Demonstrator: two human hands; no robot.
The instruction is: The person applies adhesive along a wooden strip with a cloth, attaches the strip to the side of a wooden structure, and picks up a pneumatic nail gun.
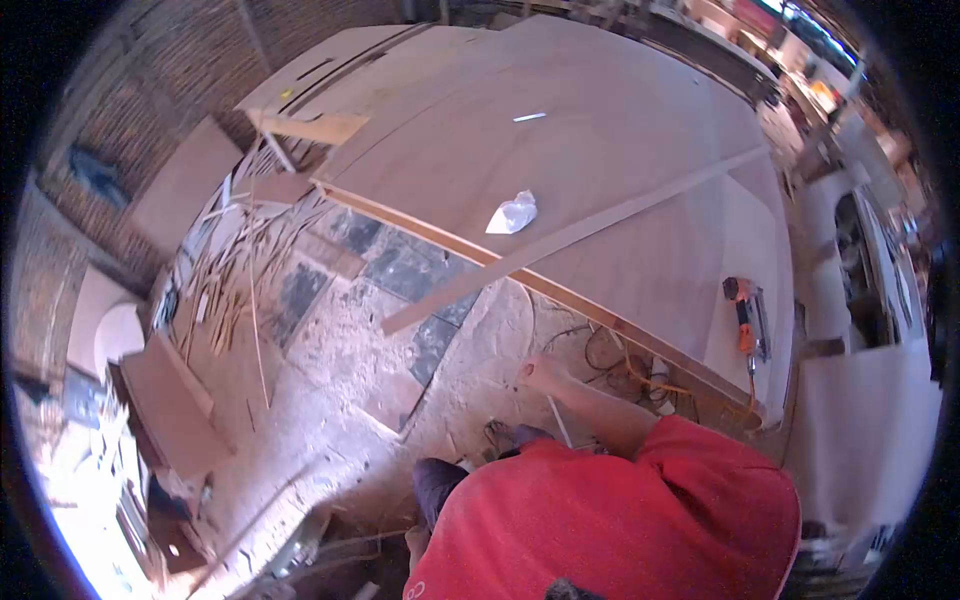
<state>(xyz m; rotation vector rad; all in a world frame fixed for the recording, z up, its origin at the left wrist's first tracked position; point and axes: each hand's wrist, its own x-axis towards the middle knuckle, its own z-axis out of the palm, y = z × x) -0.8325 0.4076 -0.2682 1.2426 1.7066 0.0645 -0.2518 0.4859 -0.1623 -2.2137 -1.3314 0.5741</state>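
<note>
My right hand (541, 371) is held out in front of my body, past the near edge of a large wooden panel (600, 110) and over the dusty floor. Its fingers look curled closed; what they hold, if anything, is too small to make out. A thin white strip (559, 421) shows just below that forearm, and I cannot tell whether it touches the hand. My left hand (414, 541) is low beside my red shirt, mostly hidden, its fingers not visible. A long flat wooden strip (590, 225) lies across the panel, one end jutting over the edge.
An orange and black nail gun (745, 318) with an orange hose rests on the panel's right side. A crumpled clear plastic bag (514, 213) and a small white piece (530, 117) lie on the panel. Scrap wood strips (235, 265) litter the floor at left, near a brick wall (190, 70).
</note>
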